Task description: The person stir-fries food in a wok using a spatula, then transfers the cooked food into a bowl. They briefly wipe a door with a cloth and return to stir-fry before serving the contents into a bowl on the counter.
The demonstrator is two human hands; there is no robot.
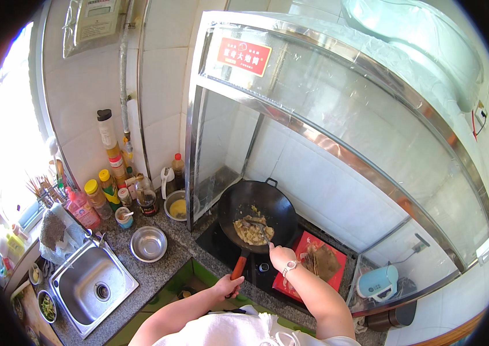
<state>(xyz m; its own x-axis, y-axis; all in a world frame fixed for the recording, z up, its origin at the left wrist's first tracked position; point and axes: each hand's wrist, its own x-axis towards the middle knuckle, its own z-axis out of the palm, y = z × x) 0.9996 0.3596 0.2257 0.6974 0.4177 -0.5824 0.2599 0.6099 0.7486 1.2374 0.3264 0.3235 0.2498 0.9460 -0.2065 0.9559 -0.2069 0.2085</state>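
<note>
A black wok [285,212] stands on the black cooktop [212,242], with pale yellowish cooked food [246,231] in its bottom. My left hand [228,286] is closed around the wok's red-brown wooden handle [239,267], below the pan. In my right hand [282,257], which wears a wristwatch on its wrist, is a metal spatula [265,233] whose blade rests among the food. The kind of food cannot be told for certain.
Right of the wok, a red box [335,277] bears brown flat pieces. Leftward are a steel bowl [149,244], a bowl with yellow liquid [178,209], sauce bottles [146,197] and the sink [91,287]. A glass-and-metal enclosure [192,164] surrounds the cooktop; a blue kettle [376,281] stands right.
</note>
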